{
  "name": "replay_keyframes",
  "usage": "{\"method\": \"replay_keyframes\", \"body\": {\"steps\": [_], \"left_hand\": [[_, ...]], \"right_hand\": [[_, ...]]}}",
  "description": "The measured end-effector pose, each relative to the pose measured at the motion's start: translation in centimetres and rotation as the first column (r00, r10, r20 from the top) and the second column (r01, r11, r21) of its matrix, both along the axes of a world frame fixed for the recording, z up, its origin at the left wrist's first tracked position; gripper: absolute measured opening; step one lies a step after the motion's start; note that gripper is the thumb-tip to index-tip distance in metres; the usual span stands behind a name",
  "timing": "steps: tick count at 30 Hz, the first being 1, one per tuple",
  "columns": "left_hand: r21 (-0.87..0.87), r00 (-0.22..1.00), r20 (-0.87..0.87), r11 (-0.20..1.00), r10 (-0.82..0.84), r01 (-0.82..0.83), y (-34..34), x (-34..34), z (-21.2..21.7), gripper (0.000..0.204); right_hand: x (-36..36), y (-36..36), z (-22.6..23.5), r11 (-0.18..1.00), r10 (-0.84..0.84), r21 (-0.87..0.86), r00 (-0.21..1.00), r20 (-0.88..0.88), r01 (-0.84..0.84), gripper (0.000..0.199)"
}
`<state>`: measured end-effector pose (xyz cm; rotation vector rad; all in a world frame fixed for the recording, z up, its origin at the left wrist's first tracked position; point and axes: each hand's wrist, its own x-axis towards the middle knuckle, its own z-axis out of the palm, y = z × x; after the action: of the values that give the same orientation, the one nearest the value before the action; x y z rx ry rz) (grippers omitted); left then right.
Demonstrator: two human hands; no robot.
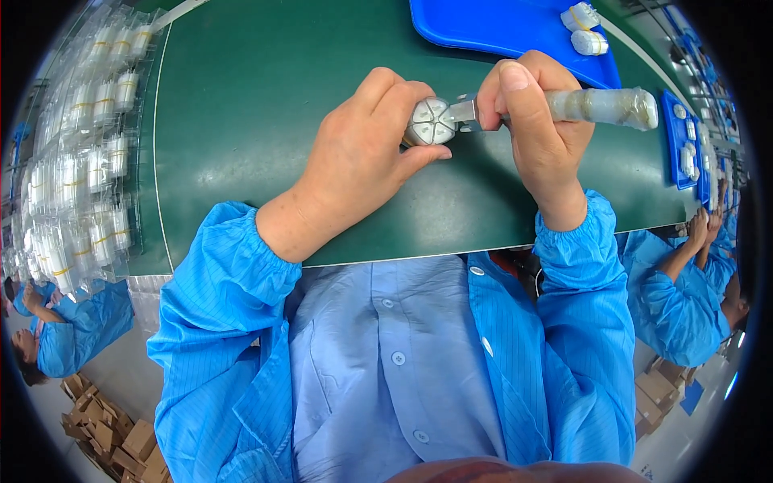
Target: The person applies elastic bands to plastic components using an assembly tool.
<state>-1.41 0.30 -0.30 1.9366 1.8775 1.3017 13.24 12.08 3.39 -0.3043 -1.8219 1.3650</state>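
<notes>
Left hand (358,157): fingers curled tight round a small round silver part (430,122), its face cut into segments, held just above the green mat (241,121).
Right hand (535,121): clenched on a tool with a taped, translucent handle (600,106); thumb lies along the shaft.
Tool tip: metal end touching the part's right edge.
Blue tray (483,24): beyond the hands, two white pieces (584,28) on it.
Left side: bagged white parts (80,161) stacked in rows.

Dark green work surface (241,121); pale floor (121,370); brown cardboard boxes (113,443) lower left, more boxes (656,394) lower right.
</notes>
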Motion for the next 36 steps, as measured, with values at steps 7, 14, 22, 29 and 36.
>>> {"method": "replay_keyframes", "body": {"steps": [7,14,22,29,36], "left_hand": [[0.003,1.0,-0.003,1.0,-0.002,0.002,-0.1,-0.1,0.0,0.049],[-0.018,1.0,0.007,1.0,0.0,0.0,0.0,-0.2,0.0,0.049],[-0.066,0.327,0.943,0.929,-0.061,0.364,0.3,-2.5,0.8,0.043],[0.163,-0.123,0.986,0.835,-0.115,0.526,0.4,-4.0,1.9,0.06],[0.236,-0.167,0.971,0.785,-0.17,0.572,0.9,-4.4,1.4,0.069]], "right_hand": [[-0.4,-0.4,0.0,1.0,0.01,0.025,1.0,0.017,-0.01,0.029],[-0.5,-0.3,-0.1,1.0,-0.004,0.012,0.995,0.104,0.003,0.028],[0.9,1.6,0.2,0.992,-0.1,-0.095,0.989,-0.113,0.089,0.032],[0.6,1.8,-0.3,0.993,-0.1,-0.065,0.993,-0.057,0.096,0.031],[0.7,1.7,-1.2,0.947,-0.138,0.296,0.99,0.019,0.126,0.028]]}}
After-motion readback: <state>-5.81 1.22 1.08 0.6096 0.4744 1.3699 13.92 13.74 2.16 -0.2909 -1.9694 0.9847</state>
